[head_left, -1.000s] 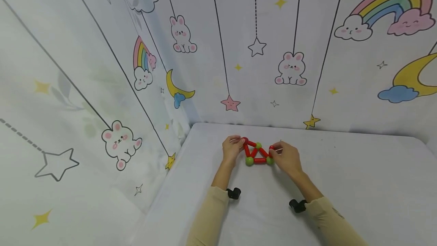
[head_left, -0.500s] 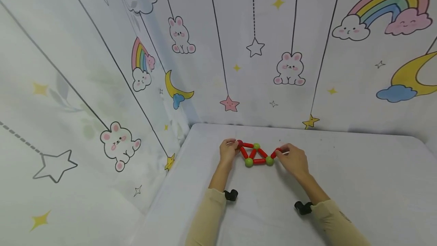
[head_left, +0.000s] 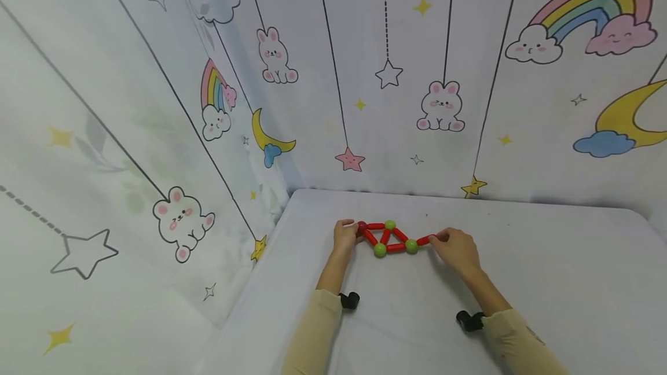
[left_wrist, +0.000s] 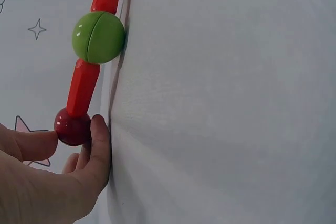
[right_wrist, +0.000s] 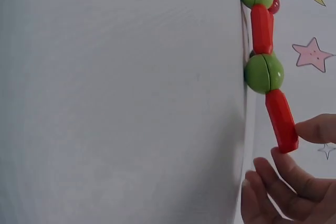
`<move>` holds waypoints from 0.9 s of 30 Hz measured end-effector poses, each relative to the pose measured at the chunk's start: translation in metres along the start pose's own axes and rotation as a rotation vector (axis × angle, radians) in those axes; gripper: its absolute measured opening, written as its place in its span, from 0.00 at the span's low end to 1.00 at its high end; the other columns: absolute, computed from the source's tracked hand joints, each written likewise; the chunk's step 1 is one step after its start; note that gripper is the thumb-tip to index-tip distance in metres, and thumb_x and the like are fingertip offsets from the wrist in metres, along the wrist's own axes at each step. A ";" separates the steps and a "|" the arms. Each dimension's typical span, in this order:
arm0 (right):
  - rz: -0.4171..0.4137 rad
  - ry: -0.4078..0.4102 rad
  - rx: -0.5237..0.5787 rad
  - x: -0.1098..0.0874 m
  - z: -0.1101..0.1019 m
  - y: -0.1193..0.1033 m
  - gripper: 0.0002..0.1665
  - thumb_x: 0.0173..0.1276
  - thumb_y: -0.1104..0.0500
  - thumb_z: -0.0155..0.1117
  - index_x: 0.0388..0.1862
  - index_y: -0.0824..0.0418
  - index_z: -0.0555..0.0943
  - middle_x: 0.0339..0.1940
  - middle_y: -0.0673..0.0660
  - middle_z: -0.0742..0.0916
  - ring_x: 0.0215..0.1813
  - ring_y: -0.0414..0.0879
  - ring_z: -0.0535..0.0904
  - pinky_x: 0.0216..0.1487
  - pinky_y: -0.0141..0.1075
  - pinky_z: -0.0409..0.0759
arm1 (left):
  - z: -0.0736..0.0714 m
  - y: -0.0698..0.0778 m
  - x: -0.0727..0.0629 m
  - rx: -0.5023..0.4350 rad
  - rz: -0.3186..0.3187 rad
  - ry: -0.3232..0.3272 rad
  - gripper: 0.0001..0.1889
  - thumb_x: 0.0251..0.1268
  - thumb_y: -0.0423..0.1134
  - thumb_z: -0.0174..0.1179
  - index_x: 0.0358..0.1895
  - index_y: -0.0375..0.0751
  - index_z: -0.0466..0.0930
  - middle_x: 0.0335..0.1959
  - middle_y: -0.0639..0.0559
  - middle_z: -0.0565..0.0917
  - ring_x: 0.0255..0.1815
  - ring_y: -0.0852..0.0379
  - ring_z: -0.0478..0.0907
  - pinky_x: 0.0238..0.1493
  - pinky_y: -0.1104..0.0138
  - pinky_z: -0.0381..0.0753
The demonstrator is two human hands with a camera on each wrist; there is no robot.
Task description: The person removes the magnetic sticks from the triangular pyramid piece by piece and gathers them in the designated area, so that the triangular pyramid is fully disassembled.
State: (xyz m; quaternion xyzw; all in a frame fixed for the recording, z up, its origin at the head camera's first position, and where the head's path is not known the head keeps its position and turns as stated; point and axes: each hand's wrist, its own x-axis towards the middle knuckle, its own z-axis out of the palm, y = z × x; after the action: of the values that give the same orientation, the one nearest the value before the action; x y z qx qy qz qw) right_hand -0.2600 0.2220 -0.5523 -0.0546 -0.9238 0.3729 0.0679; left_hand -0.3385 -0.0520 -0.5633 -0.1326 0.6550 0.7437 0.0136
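A flat frame of red magnetic rods and balls lies on the white table in the head view. Its green balls [head_left: 380, 250] and a dark red ball [left_wrist: 72, 126] are joined by several red rods [head_left: 396, 247]. My left hand [head_left: 345, 238] pinches the dark red ball at the left corner between thumb and fingers. From the rightmost green ball [right_wrist: 264, 73], a single red rod [right_wrist: 282, 121] sticks out to the right. The thumb and index finger of my right hand [head_left: 460, 250] pinch that rod near its free end; the other fingers are loosely bent.
The white table [head_left: 563, 282] stretches to both sides and toward me. Behind it hangs a white curtain [head_left: 312, 109] printed with rabbits, stars and rainbows. A small black camera sits on each wrist, the left camera [head_left: 350, 300] and the right camera [head_left: 470, 321].
The right hand has swung the end rod outward to the right, from nearly upright to almost flat. The left hand has shifted slightly left and nearer with the dark red ball.
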 end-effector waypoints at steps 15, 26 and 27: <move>0.071 -0.084 -0.042 0.002 -0.006 0.009 0.28 0.74 0.45 0.63 0.50 0.70 0.87 0.46 0.67 0.89 0.45 0.58 0.84 0.35 0.46 0.80 | -0.009 -0.001 -0.006 0.236 0.100 0.038 0.18 0.71 0.27 0.59 0.62 0.26 0.76 0.42 0.43 0.85 0.31 0.52 0.80 0.31 0.67 0.85; 0.041 -0.046 -0.054 0.003 -0.010 0.007 0.28 0.74 0.46 0.63 0.57 0.68 0.84 0.51 0.67 0.89 0.49 0.60 0.85 0.40 0.48 0.81 | -0.010 -0.002 -0.009 0.310 0.105 0.032 0.14 0.69 0.28 0.60 0.56 0.30 0.79 0.38 0.46 0.84 0.29 0.58 0.77 0.29 0.72 0.79; 0.029 -0.031 -0.052 0.002 -0.010 0.005 0.28 0.74 0.46 0.63 0.57 0.69 0.84 0.51 0.67 0.88 0.49 0.60 0.85 0.40 0.48 0.81 | -0.010 -0.002 -0.010 0.324 0.108 0.031 0.14 0.69 0.28 0.60 0.55 0.31 0.80 0.37 0.46 0.83 0.28 0.58 0.76 0.29 0.72 0.78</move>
State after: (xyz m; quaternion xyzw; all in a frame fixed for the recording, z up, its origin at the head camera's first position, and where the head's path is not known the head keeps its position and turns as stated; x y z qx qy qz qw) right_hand -0.2600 0.2324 -0.5485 -0.0639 -0.9332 0.3505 0.0466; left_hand -0.3267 -0.0598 -0.5639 -0.1049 0.7725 0.6260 -0.0154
